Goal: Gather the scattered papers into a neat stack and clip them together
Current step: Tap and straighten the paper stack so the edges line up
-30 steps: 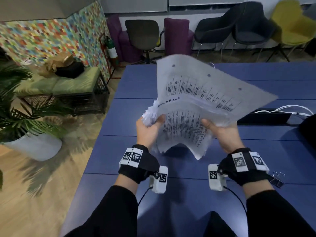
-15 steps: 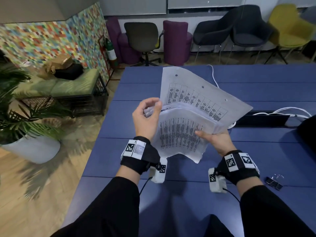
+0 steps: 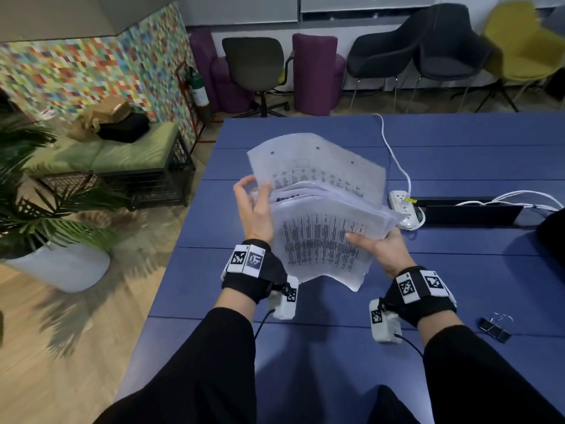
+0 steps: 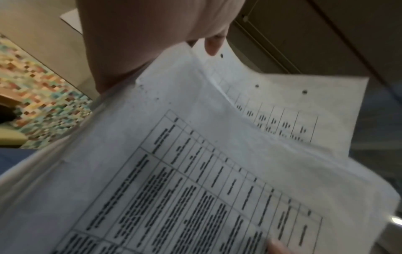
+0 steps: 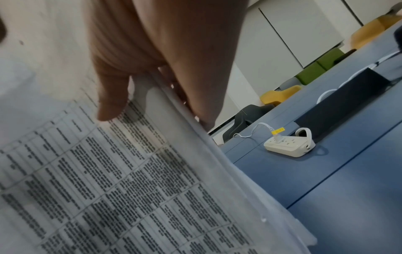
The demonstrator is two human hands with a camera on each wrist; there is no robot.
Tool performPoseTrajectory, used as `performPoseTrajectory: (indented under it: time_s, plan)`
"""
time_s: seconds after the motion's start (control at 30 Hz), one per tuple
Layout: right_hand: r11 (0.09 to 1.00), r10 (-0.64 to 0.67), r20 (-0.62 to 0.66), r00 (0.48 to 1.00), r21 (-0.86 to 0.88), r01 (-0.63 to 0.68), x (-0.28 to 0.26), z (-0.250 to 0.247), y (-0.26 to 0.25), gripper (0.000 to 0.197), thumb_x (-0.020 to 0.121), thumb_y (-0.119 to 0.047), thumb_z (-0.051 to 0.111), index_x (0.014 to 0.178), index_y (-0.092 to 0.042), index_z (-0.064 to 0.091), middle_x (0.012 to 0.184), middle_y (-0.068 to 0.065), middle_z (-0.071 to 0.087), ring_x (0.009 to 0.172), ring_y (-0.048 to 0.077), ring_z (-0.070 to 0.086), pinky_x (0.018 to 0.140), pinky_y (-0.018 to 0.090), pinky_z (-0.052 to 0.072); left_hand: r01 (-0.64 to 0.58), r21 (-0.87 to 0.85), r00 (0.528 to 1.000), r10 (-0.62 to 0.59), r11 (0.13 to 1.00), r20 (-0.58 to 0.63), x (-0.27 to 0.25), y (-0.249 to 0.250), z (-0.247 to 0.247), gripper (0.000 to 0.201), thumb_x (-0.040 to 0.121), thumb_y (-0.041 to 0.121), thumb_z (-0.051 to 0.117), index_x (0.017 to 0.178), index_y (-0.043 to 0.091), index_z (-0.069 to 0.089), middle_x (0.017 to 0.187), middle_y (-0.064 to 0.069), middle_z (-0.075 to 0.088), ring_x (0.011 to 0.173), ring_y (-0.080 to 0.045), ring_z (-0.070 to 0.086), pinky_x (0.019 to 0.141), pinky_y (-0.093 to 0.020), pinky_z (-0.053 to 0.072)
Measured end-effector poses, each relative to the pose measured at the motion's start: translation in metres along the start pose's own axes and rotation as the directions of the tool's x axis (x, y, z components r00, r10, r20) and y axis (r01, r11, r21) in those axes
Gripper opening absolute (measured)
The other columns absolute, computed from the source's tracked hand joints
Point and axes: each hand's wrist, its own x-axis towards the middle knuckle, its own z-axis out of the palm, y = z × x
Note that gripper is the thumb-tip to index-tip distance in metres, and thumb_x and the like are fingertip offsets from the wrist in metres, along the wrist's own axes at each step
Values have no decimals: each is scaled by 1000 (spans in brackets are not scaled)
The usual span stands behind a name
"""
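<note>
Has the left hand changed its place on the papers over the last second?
Yes. The left hand has let go of the near-left corner of the papers and slid up their left edge, away from the person, fingers now loose.

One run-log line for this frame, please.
stage: squaring papers in the air | right hand: grips stack edge | left hand: open against left edge | clip: on table, unused
</note>
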Motion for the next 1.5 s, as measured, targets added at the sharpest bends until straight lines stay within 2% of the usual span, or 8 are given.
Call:
performPoseTrajectory:
  time_s: [0.43, 0.6, 0.83, 1.03, 1.17, 1.3, 1.4, 1.5]
  plan:
    - [998, -60, 43, 997, -12, 61, -12, -2, -13, 42, 68, 8, 76, 100, -16, 65, 100, 5, 72, 90, 13, 70, 80, 28, 58, 125, 97, 981, -109, 987, -158, -11, 25, 12, 61, 76, 74, 48, 53, 21, 29, 56, 6, 33, 58, -16, 34, 65, -31, 31]
    - [999, -36, 44, 998, -1, 36, -21, -5, -10, 42, 56, -4, 79, 95, -16, 68, 88, -7, 76, 86, 8, 71, 75, 22, 57, 206, 186, 971, -178, 961, -160, -8, 24, 11, 61, 69, 51, 73, 117, 22, 49, 98, 12, 54, 98, -14, 54, 85, -30, 39]
    - [998, -53, -25, 998, -24, 53, -22, 4, -14, 22, 77, 2, 71, 84, -19, 67, 78, -5, 72, 70, 1, 69, 72, 21, 56, 19, 316, 997, -44, 949, 70, -9, 6, 1, 64, 71, 48, 75, 124, 21, 52, 123, 2, 56, 113, -8, 52, 96, -24, 43]
    - [998, -50, -194, 980, 23, 56, -23, -3, -23, 13, 77, -5, 73, 89, -9, 67, 84, 1, 72, 88, 29, 67, 90, 49, 53, -27, 211, 850, -88, 977, 519, 2, -9, -39, 140, 37, 67, 82, 148, 32, 6, 148, 6, 29, 131, 0, 38, 104, -17, 37]
    - [998, -23, -198, 980, 51, 34, -30, -17, -29, 35, 78, -7, 71, 110, 5, 62, 106, 20, 68, 100, 35, 66, 91, 48, 52, 1, 410, 641, -315, 912, 700, -12, -32, -58, 117, 46, 33, 93, 143, 24, 27, 137, 9, 49, 121, 0, 52, 106, -27, 42]
    - [999, 29, -170, 985, 20, -26, -43, -16, -23, 35, 74, -10, 74, 105, 1, 65, 101, 16, 71, 95, 31, 68, 93, 50, 51, 157, 460, 771, -399, 874, 496, -31, -50, -50, 54, 68, 21, 84, 114, 17, 58, 116, -4, 67, 95, -2, 68, 95, -30, 53]
    - [999, 7, -158, 987, 42, 0, -52, -11, -36, 36, 71, -15, 77, 103, -1, 66, 99, 15, 72, 95, 31, 69, 90, 49, 53, 185, 441, 873, -352, 879, 336, -35, -43, -40, 80, 59, 62, 79, 118, 12, 57, 118, -3, 67, 103, -10, 67, 94, -37, 54]
    - [988, -106, -120, 987, 96, 118, -59, -11, -55, 33, 64, -20, 76, 95, -11, 68, 90, 0, 76, 88, 15, 72, 82, 32, 58, 107, 282, 924, -200, 954, 326, -43, -14, -37, 28, 74, 35, 78, 95, 20, 66, 87, 11, 74, 85, 2, 68, 79, -18, 56]
